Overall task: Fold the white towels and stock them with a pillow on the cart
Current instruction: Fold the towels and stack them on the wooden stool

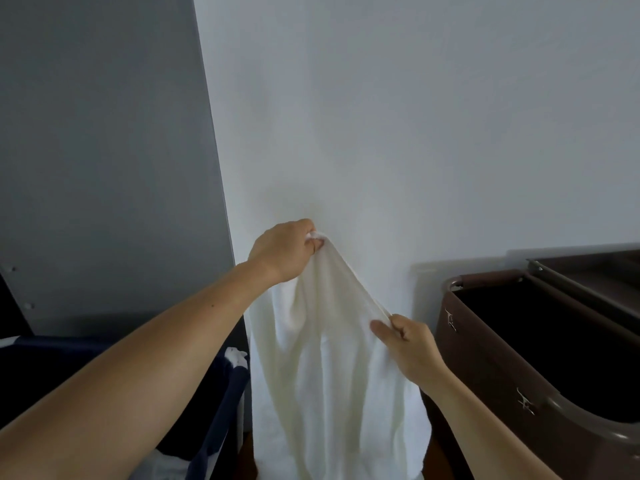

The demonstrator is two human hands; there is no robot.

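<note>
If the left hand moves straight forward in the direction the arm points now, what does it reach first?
Probably the white wall. The left hand pinches the towel just before it, with nothing visible between; the gap's depth is unclear.

Count: one white terry towel [329, 358] hanging; two bare hands, left hand [282, 249], right hand [410, 344]; one brown plastic cart [491, 362]; one dark navy fabric hamper [221, 403].

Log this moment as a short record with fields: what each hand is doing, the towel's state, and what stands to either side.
left hand: left hand raised, pinches the top edge of the white terry towel
right hand: right hand lower, pinches the same edge farther along
towel state: unfolded, hanging down in front of the white wall
left side: dark blue fabric hamper with white cloth inside
right side: brown cart bin, dark interior
</note>
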